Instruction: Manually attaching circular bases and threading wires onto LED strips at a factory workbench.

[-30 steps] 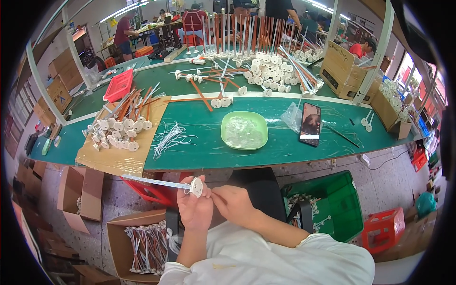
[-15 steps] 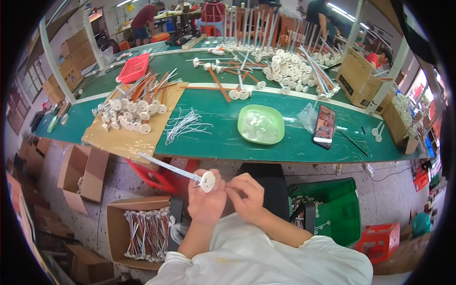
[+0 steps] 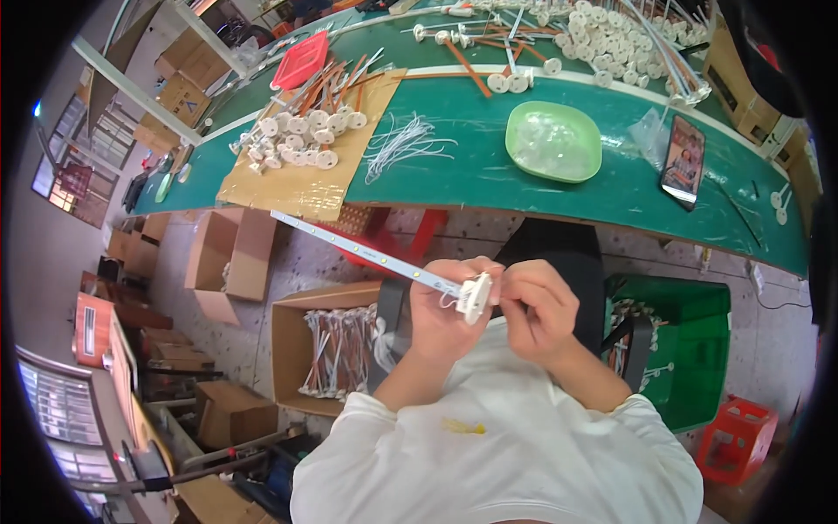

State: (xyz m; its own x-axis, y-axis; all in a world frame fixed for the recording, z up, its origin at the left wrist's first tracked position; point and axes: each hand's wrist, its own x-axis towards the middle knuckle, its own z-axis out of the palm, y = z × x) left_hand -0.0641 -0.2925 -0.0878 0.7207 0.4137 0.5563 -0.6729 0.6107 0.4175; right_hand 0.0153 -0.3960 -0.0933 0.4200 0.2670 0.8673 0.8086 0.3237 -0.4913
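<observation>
My left hand (image 3: 439, 323) is closed around a narrow white LED strip (image 3: 367, 253) with a round white end cap (image 3: 474, 298). The strip points up and to the left, toward the table edge, with small yellowish LEDs along its face. A thin white wire loops out beside the cap. Just right of the cap, my right hand (image 3: 543, 307) has its thumb and fingers pinched together at the cap's outer face. Whatever lies between those fingertips is too small to make out.
On the green table (image 3: 445, 192) lie capped strips (image 3: 297, 140) on cardboard, white wires (image 3: 406, 144), a green bowl (image 3: 554, 144) of clear small pieces and a phone (image 3: 683, 162). Below stand a carton (image 3: 288, 349) of strips and a green crate (image 3: 698, 349).
The view has tilted down and turned, so the table sits higher. My right fingers have come up to the cap, and the cap has turned more edge-on.
</observation>
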